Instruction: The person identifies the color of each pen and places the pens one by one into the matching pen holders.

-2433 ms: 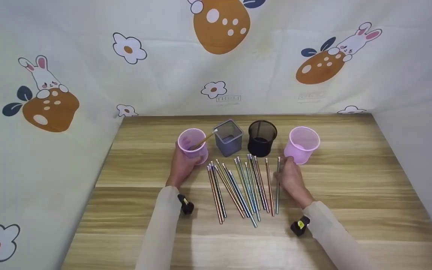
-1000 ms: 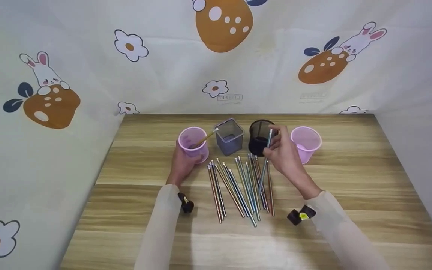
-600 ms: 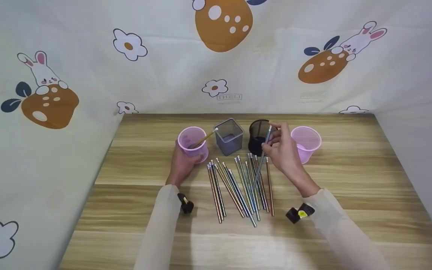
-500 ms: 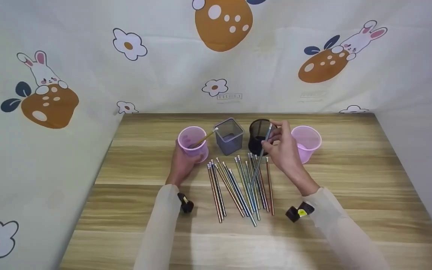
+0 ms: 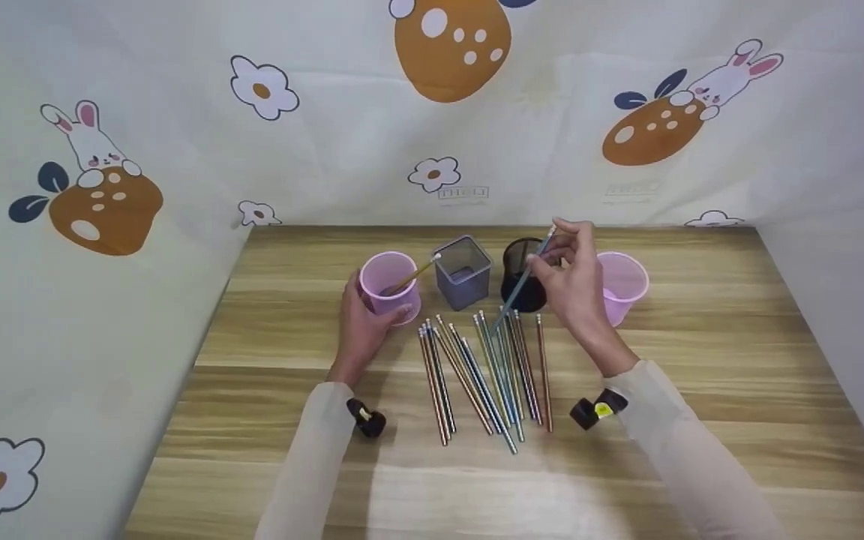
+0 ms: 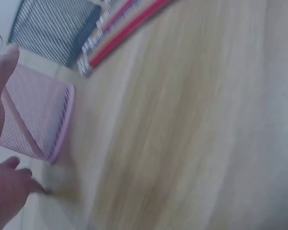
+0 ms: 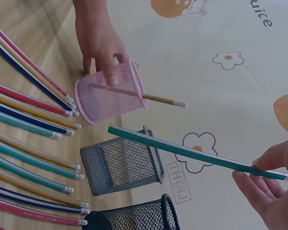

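Observation:
My left hand is spread loosely around the left pink mesh pencil cup, its thumb at the near side. In the left wrist view a gap shows between the lower fingers and the cup. A yellow pencil leans inside that cup. Raised in front of the black mesh cup, my right hand pinches a teal pencil near its eraser end. The pencil slants down and left, its lower end overlapping the grey square mesh holder in the right wrist view.
Several striped pencils lie fanned on the wooden table, erasers toward the holders. Another pink mesh cup stands at the right end of the row, partly behind my right hand. A patterned sheet hangs behind and at both sides.
My right hand picked the teal pencil off the table, moved left with it, then raised it higher. My left hand has eased slightly left and loosened around its cup.

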A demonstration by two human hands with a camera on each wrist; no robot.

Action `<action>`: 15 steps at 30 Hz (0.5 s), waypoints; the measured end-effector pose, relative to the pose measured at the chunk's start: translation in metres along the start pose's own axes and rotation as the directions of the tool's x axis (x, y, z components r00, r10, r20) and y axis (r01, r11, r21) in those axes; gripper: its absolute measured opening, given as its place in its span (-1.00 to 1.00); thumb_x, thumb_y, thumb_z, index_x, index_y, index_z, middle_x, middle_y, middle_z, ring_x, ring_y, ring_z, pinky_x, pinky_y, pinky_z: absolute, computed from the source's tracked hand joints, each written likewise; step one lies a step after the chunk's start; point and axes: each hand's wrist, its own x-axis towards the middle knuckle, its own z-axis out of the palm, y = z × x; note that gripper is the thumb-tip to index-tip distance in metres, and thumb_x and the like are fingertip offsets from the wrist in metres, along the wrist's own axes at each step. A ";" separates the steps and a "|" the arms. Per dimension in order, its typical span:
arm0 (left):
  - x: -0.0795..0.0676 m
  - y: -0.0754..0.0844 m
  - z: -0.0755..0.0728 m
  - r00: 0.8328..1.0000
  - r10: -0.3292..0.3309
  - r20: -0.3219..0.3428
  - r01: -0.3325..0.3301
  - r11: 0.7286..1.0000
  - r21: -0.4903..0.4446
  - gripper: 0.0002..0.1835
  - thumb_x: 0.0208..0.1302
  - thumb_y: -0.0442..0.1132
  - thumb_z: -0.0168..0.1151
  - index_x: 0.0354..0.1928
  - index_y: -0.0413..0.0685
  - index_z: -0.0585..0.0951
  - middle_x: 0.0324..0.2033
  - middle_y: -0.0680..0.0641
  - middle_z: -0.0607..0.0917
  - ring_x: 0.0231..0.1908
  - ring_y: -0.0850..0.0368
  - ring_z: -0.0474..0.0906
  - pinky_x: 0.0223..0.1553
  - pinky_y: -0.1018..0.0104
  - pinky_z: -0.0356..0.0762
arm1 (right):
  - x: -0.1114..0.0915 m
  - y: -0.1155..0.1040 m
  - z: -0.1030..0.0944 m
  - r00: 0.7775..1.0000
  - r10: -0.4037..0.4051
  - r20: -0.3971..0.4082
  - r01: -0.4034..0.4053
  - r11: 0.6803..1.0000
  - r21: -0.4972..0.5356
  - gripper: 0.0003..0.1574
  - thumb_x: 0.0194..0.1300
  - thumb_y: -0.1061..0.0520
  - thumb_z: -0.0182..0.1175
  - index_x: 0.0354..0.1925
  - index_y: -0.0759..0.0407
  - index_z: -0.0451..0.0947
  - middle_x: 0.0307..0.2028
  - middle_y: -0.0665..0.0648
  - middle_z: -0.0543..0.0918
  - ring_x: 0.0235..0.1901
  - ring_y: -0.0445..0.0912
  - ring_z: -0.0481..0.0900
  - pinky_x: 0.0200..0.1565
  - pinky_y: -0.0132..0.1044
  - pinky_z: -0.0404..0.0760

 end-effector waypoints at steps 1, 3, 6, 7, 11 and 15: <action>-0.002 0.004 0.000 0.999 0.001 -0.032 0.000 1.000 0.014 0.18 -0.12 -0.14 0.65 0.50 -0.21 0.12 0.37 -0.28 0.37 0.42 -0.16 0.29 0.52 0.03 0.17 | 0.002 0.000 0.000 1.000 -0.003 -0.010 0.003 1.000 0.010 -0.29 0.15 0.48 0.30 0.23 0.29 0.30 -0.19 0.18 0.55 -0.23 -0.17 0.55 -0.13 -0.52 0.59; -0.008 0.011 0.001 0.994 0.014 -0.105 -0.013 1.000 0.010 0.15 -0.12 -0.14 0.65 0.49 -0.19 0.15 0.35 -0.27 0.37 0.41 -0.16 0.28 0.51 -0.01 0.18 | 0.004 -0.001 0.000 1.000 -0.007 -0.024 0.008 1.000 0.026 -0.30 0.16 0.48 0.29 0.23 0.30 0.29 -0.19 0.15 0.53 -0.23 -0.18 0.54 -0.12 -0.53 0.59; -0.020 0.022 0.007 0.972 0.064 -0.226 -0.074 0.997 -0.035 0.03 -0.13 -0.19 0.65 0.39 -0.18 0.25 0.25 -0.24 0.40 0.30 -0.12 0.35 0.41 -0.03 0.30 | 0.008 -0.003 0.001 0.999 -0.017 -0.051 0.020 0.998 0.065 -0.32 0.18 0.48 0.28 0.22 0.32 0.29 -0.19 0.10 0.50 -0.23 -0.22 0.54 -0.13 -0.55 0.61; -0.025 0.025 0.010 0.962 0.097 -0.255 -0.112 0.993 -0.045 -0.02 -0.13 -0.22 0.64 0.34 -0.20 0.28 0.20 -0.24 0.41 0.24 -0.12 0.38 0.35 -0.05 0.36 | 0.010 -0.003 0.001 0.998 -0.021 -0.058 0.025 0.997 0.077 -0.33 0.18 0.48 0.28 0.22 0.32 0.30 -0.19 0.09 0.49 -0.24 -0.23 0.54 -0.15 -0.55 0.61; -0.044 0.033 0.024 0.919 0.256 -0.301 -0.266 0.964 0.009 -0.23 -0.11 -0.33 0.61 0.15 -0.27 0.38 0.02 -0.26 0.49 0.03 -0.09 0.48 0.08 0.00 0.56 | 0.013 -0.007 0.003 0.996 -0.032 -0.082 0.042 0.992 0.118 -0.32 0.16 0.50 0.29 0.21 0.33 0.31 -0.19 0.06 0.48 -0.25 -0.25 0.54 -0.19 -0.53 0.63; -0.055 0.033 0.040 0.907 0.350 -0.232 -0.343 0.937 0.071 -0.39 -0.02 -0.37 0.55 0.07 -0.27 0.45 -0.03 -0.26 0.57 -0.01 -0.12 0.57 0.06 0.07 0.62 | 0.016 -0.011 0.004 0.993 -0.042 -0.106 0.057 0.988 0.142 -0.30 0.15 0.50 0.30 0.23 0.34 0.30 -0.16 0.08 0.49 -0.21 -0.22 0.57 -0.12 -0.48 0.64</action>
